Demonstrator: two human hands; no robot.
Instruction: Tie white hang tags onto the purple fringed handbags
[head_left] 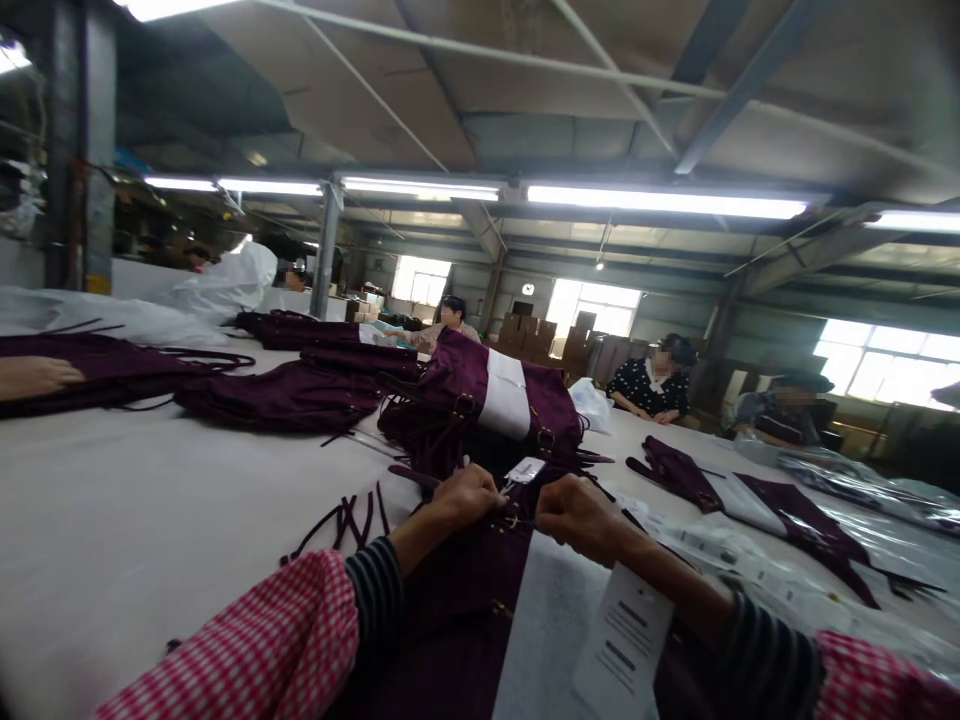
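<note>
Nearest: purple bag [457, 630] w/ white sheet [551, 610] on it & printed tag [624, 640] beside R forearm. L hand [469, 495] & R hand [581, 515] at bag's far end, fingers of both appar. pinching thin cord [514, 521]. Risk: too hard a tug could snap cord; small tag [525, 469] close by might snag. Beyond: stacked bags [448, 385] on table [150, 520]; far bkgd, co-worker [660, 393].

Ceiling tubes [667, 202] & windows [424, 281] v. bright w/ glare; roof [375, 90] dim; edges warped, blurry.
</note>
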